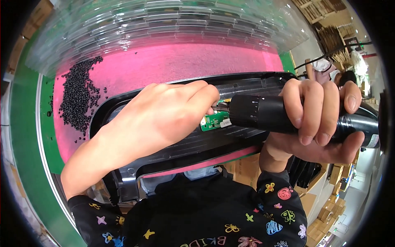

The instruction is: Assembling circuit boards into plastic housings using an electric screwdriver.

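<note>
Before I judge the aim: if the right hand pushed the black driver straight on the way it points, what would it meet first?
Most likely the left hand's fingertips, which sit at the driver's tip, then the green circuit board beneath. The right hand points it leftward; depth is unclear.

brown cardboard boxes (329, 208) stacked lower right; small white label (225, 122) on green circuit board (214, 121).

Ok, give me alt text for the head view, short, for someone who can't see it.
Right hand grips a black electric screwdriver, tip at a small green circuit board in a black plastic housing; left hand steadies the tip. Black pellets lie on the pink mat.
</note>
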Motion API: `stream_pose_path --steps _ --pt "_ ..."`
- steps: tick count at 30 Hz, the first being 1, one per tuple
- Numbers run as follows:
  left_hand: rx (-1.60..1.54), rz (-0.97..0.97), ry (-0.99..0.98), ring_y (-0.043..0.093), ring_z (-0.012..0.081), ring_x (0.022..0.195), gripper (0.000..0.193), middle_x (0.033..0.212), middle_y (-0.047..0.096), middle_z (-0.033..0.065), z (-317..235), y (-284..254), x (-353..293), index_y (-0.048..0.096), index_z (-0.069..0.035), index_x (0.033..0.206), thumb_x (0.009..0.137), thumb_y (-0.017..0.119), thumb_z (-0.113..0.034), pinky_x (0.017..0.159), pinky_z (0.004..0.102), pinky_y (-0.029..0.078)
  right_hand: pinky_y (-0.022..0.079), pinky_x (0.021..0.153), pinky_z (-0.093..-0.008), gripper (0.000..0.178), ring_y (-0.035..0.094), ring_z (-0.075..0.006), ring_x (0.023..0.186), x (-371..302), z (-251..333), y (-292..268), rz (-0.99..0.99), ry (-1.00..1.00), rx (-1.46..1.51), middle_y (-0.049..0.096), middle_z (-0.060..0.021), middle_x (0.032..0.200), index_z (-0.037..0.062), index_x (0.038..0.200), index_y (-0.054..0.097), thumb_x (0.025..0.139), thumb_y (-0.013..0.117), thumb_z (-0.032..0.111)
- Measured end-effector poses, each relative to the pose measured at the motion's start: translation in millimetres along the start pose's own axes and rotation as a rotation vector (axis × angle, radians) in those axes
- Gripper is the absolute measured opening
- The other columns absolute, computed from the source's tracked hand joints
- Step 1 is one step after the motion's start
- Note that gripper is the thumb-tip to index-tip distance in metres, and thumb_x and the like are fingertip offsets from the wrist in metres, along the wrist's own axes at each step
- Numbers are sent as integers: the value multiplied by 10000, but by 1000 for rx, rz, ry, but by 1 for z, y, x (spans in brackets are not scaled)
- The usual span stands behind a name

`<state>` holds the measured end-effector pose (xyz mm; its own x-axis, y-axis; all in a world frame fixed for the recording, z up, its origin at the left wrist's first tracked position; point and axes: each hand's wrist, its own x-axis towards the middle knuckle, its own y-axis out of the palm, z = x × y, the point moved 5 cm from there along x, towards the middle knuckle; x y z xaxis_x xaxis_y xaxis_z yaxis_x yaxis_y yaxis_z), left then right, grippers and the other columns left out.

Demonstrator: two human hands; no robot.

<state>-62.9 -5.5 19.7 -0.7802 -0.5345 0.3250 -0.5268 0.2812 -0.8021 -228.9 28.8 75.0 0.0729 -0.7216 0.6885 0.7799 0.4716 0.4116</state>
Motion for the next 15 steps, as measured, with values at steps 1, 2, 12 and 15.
stream_pose_path --steps 1,2,12,15 --pt "-131 -10 -15 671 296 697 172 795 648 127 3 1 0 578 -7 945 809 683 11 556 346 517 406 611 -239 341 514 -74 534 -1 -1 -2 -5 0 2 543 41 656 78 1080 488 880 611 324" --pt "-259 -23 -31 670 286 682 156 783 651 123 6 0 -1 599 -8 936 811 690 -2 559 334 516 412 608 -234 343 517 -72 529 -1 0 -2 25 -33 15 544 43 644 77 1078 489 872 623 315" --pt "-102 -267 -57 665 216 644 125 729 675 106 -3 -46 -2 685 8 830 721 745 -1 573 286 498 424 470 -257 390 503 -111 446 -5 -25 10 78 345 -275 513 8 597 94 1046 385 866 659 304" --pt "-44 -269 -87 665 199 631 124 729 680 105 -1 -53 -6 685 19 836 726 741 10 567 281 507 414 461 -266 400 472 -116 433 -7 -33 14 134 438 -262 492 -5 582 89 1030 381 847 682 279"
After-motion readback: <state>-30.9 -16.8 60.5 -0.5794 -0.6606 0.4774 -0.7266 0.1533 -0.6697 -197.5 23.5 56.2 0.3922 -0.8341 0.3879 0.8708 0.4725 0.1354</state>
